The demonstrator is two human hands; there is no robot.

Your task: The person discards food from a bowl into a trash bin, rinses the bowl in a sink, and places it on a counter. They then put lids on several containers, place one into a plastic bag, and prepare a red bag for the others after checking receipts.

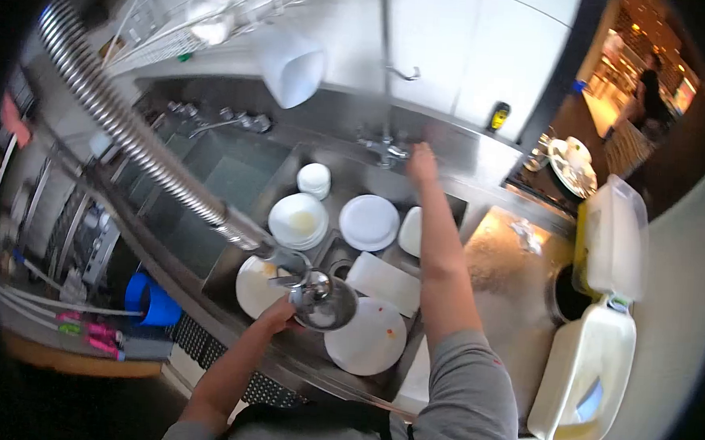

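Note:
My left hand (278,315) is closed at the left rim of a round metal bowl (337,308) over the sink. The chrome spray head (315,284) hangs right above the bowl and covers part of it. My right arm reaches across the sink, and my right hand (422,161) is closed at the wall tap (389,152), with its fingertips partly hidden. Below are white plates (366,340), a stack of white bowls (298,220), round white dishes (369,222) and a rectangular white plate (383,282).
A ribbed steel hose (133,141) crosses the left side. Another basin (228,166) holds water. On the right stand cream plastic tubs (547,389), and dirty plates (572,164) lie by the opening, where a person (655,96) appears beyond. A wire rack hangs above.

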